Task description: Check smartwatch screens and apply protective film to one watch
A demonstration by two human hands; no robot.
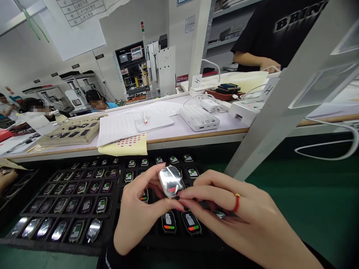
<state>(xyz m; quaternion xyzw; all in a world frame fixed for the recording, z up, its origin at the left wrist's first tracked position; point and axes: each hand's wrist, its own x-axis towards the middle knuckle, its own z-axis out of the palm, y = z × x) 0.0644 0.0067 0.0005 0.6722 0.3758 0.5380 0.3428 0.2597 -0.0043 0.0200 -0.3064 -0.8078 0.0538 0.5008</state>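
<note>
My left hand [144,209] grips a smartwatch case [169,178] by its sides, thumb below and index finger above. The watch has no strap; its glossy screen is tilted up and reflects light, with a small red patch near the lower edge. At that lower corner, my right hand [238,209] has thumb and index finger pinched together, touching the watch. A red ring sits on one of its fingers. Below both hands lies a black tray [148,243] holding rows of watch cases, several with lit screens, such as one watch [191,222] showing red and green bars.
A second tray of watches [81,186] adjoins on the left. Behind runs a shelf with papers [123,125], a pen [145,118], a white power bank [199,117] and a beige tray [74,130]. A slanted grey post [269,101] rises at right. Other people work beyond.
</note>
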